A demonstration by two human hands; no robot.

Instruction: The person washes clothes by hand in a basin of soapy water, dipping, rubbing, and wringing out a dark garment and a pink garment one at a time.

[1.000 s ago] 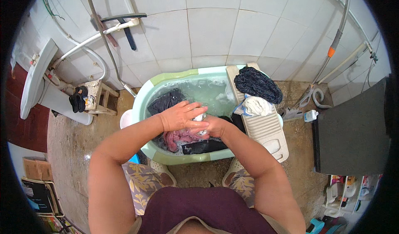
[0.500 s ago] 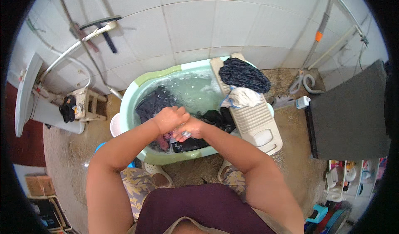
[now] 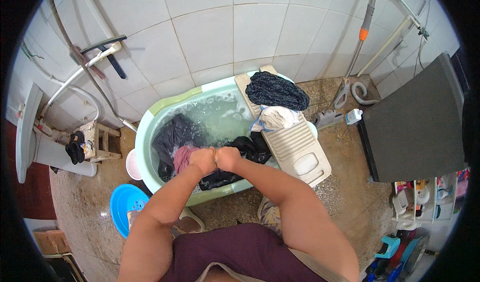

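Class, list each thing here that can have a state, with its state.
Left hand, closed, contents hidden
Right hand, closed, contents hidden
Tub, part-filled with water
Washboard, laid across tub
Navy garment, bunched
White cloth, bunched
Pink cloth, crumpled
Grey garment, soaking
Black garment, soaking

Cannot see the fingertips of left hand [image 3: 203,160] or right hand [image 3: 227,159], nor tell their contents. Can see only part of blue basin [image 3: 118,211] behind left arm [image 3: 165,204]. Cannot identify small shelf items [image 3: 422,195].
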